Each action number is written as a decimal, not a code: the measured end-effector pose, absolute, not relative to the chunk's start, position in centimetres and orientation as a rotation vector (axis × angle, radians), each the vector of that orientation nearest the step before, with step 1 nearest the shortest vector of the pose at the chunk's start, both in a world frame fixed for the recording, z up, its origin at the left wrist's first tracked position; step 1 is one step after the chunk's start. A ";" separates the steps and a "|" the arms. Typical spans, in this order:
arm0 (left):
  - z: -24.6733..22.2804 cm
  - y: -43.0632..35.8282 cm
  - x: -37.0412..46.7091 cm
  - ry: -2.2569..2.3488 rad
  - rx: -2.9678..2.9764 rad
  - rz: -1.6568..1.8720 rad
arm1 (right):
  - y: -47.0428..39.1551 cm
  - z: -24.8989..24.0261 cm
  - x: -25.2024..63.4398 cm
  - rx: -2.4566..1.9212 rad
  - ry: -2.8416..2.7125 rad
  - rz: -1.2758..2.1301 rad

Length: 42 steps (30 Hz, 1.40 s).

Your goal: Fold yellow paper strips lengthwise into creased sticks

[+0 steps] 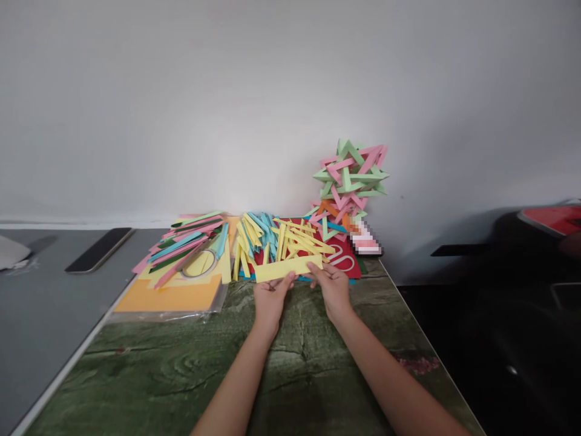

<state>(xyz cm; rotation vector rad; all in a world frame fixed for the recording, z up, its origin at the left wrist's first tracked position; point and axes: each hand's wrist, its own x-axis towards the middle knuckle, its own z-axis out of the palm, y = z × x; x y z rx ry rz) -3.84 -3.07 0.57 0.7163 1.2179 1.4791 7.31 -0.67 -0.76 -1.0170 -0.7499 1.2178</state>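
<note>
A flat yellow paper strip (287, 268) is stretched between my two hands, tilted slightly up toward the right. My left hand (273, 295) pinches its lower edge near the middle, thumb on top. The thumb and fingers of my right hand (333, 289) close on the strip's right end. Just behind the strip lie folded yellow paper pieces (299, 238) and blue ones (262, 227), partly on a red sheet (351, 257) with white loops printed on it.
Left of the hands, colored strips (181, 245) and a tape roll (198, 264) lie on an orange paper pack (167, 295). Pink and green star-shaped paper models (351, 169) stand at the back right. A dark phone (100, 249) rests on the grey surface. The wall rises behind.
</note>
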 end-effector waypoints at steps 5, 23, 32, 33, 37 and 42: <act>0.9 -3.2 -3.9 1.219 0.704 1.475 | -0.9 -0.4 7.4 -0.973 -0.878 1.291; 1.0 -3.2 -3.9 1.231 0.684 1.495 | -1.2 -0.2 7.3 -1.008 -0.925 1.299; 0.9 -3.2 -4.0 1.210 0.684 1.481 | -0.9 -0.4 7.4 -0.967 -0.926 1.313; 0.8 -3.2 -4.0 1.191 0.681 1.485 | -0.9 -0.5 7.4 -0.954 -0.922 1.319; 0.8 -3.1 -4.1 1.147 0.654 1.485 | -0.8 -0.7 7.4 -0.927 -0.870 1.345; 0.8 -3.0 -4.1 1.127 0.623 1.467 | -0.7 -0.7 7.3 -0.944 -0.811 1.342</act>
